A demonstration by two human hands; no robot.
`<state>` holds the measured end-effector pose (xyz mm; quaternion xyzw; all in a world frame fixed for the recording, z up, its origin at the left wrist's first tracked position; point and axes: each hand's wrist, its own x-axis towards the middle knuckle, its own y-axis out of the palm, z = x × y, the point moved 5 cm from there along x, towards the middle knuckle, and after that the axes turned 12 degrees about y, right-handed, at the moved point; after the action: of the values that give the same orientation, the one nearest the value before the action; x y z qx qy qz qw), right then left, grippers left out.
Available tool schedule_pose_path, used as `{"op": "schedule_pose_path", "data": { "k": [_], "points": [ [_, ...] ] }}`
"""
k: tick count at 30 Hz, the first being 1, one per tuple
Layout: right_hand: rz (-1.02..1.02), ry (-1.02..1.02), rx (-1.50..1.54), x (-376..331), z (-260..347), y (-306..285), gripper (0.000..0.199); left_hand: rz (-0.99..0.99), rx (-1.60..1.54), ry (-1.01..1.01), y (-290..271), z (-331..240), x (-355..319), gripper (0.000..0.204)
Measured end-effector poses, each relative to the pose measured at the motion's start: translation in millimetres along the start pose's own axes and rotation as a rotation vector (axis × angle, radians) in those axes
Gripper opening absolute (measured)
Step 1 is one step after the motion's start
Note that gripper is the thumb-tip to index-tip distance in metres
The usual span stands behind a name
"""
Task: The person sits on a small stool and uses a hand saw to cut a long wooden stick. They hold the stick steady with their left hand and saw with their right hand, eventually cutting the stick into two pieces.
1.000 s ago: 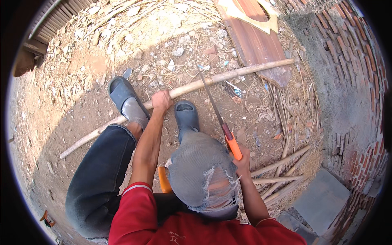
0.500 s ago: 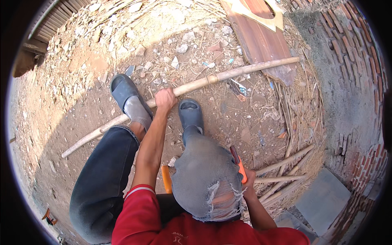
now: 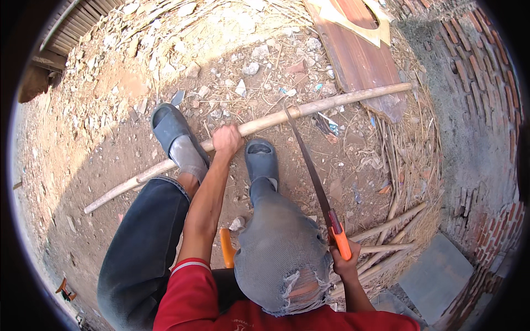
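A long, slightly curved wooden pole [image 3: 331, 102] lies slantwise over the ground, its right end over a brown board. My left hand [image 3: 227, 141] is closed around it, between my two sandalled feet. My right hand [image 3: 345, 263], beside my right knee, holds a pruning saw [image 3: 309, 163] by its orange handle. The saw's long curved blade points away from me. Its tip reaches the pole to the right of my left hand; whether it touches the wood or only overlaps it I cannot tell.
A reddish-brown board [image 3: 359, 60] lies at the far right, near a brick wall [image 3: 486, 94]. Several sticks [image 3: 392, 220] and dry straw are at right, beside a flat grey slab [image 3: 436, 276]. An orange curved piece [image 3: 227, 248] shows between my legs. Rubble [image 3: 251, 69] covers the far ground.
The saw blade has come into view, swung forward to the pole. My right hand has moved slightly right and nearer my body. My left hand keeps its grip.
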<state>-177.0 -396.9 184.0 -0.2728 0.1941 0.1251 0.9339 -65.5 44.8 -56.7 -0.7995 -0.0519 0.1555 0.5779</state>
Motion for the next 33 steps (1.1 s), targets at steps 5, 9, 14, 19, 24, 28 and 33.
{"op": "schedule_pose_path", "data": {
  "k": [5, 9, 14, 19, 24, 28, 33],
  "points": [
    [-0.154, -0.172, -0.057, 177, 21, 73, 0.022, 0.069, -0.037, 0.013, -1, -27, 13, 0.023],
    [-0.112, -0.216, -0.121, 206, 89, 98, 0.023, 0.091, 0.032, -0.024, -1, -5, 8, 0.024],
    [-0.007, -0.012, -0.11, 20, 8, 23, 0.02, 0.043, 0.004, -0.02, -3, -5, 17, 0.021],
    [0.055, -0.082, -0.093, 19, 25, 35, 0.013, 0.084, 0.046, -0.039, 0, 0, 11, 0.022],
    [-0.142, -0.296, -0.09, 193, 92, 119, 0.021, 0.121, -0.004, -0.034, 2, -2, 21, 0.025],
    [-0.121, -0.203, -0.204, 205, 90, 111, 0.021, 0.115, -0.066, -0.044, -3, -4, 11, 0.027],
    [-0.032, 0.036, 0.039, 28, -4, 28, 0.019, 0.115, -0.012, -0.039, -6, -1, 11, 0.024]
  ]
}}
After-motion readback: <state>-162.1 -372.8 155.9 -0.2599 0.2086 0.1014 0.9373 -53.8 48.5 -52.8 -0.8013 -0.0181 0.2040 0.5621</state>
